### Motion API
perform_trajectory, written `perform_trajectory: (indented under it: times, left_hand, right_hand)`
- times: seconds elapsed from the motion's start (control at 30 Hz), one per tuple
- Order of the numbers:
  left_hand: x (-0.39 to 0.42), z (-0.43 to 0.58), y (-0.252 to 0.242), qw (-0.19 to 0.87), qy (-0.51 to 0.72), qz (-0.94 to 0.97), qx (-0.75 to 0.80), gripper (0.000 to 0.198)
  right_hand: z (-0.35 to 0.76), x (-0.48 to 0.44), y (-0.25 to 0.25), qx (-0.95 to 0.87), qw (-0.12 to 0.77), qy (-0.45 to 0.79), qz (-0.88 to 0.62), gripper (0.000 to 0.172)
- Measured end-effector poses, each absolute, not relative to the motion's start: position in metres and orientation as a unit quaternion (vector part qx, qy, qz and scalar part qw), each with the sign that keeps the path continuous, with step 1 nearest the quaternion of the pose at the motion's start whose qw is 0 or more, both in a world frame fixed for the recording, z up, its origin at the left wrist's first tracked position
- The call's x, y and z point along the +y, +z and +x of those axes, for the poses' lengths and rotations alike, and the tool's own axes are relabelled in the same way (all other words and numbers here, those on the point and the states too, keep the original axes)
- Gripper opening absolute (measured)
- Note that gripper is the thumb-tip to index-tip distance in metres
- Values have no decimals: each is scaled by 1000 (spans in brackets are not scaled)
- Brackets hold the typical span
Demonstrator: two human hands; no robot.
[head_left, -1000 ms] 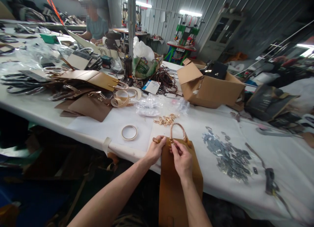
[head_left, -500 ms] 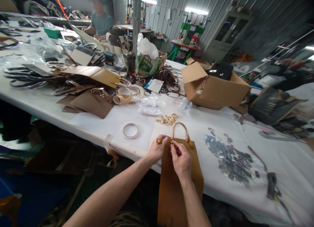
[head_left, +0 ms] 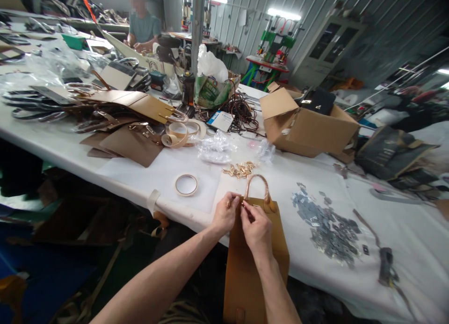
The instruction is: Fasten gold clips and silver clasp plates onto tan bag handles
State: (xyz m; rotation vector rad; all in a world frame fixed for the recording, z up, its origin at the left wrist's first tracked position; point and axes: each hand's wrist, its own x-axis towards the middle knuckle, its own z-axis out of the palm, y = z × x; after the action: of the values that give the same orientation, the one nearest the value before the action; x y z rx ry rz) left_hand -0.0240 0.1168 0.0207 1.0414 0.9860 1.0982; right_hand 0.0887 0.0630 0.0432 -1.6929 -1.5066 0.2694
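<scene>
A tan leather bag panel (head_left: 257,249) with a curved handle (head_left: 257,186) hangs over the near edge of the white table (head_left: 386,230). My left hand (head_left: 226,214) pinches a small gold metal fitting at the panel's top left corner. My right hand (head_left: 256,226) is closed in a pinch on the panel's top edge, just beside the handle's left base. Both sets of fingers meet at that corner. A heap of gold clasps (head_left: 240,169) lies just beyond the handle.
Several grey metal plates (head_left: 326,226) are spread to the right. A tape ring (head_left: 185,184) sits to the left. Brown leather pieces (head_left: 129,146), an open cardboard box (head_left: 308,125) and a cord tangle (head_left: 240,113) lie farther back. Another person (head_left: 142,27) sits at the far end.
My hands have drawn slightly closer together at the panel's top corner. The view has shifted a little; the panel stays in place.
</scene>
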Motion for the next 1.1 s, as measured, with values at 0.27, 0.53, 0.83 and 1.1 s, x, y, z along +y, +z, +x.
perform_trajectory:
  times: [0.27, 0.53, 0.83, 1.1]
  left_hand:
    - [109, -28, 32, 585, 466, 506, 429, 22]
    - [111, -24, 25, 586, 484, 476, 443, 24]
    - [108, -24, 27, 584, 488, 467, 449, 23]
    - [102, -28, 35, 566, 488, 502, 436, 26]
  right_hand:
    - [82, 65, 60, -617, 337, 76, -707, 38]
    - [87, 70, 57, -615, 358, 140, -688, 28]
    - [97, 76, 68, -673, 305, 167, -652, 26]
    - [89, 72, 67, -596, 350, 207, -692, 15]
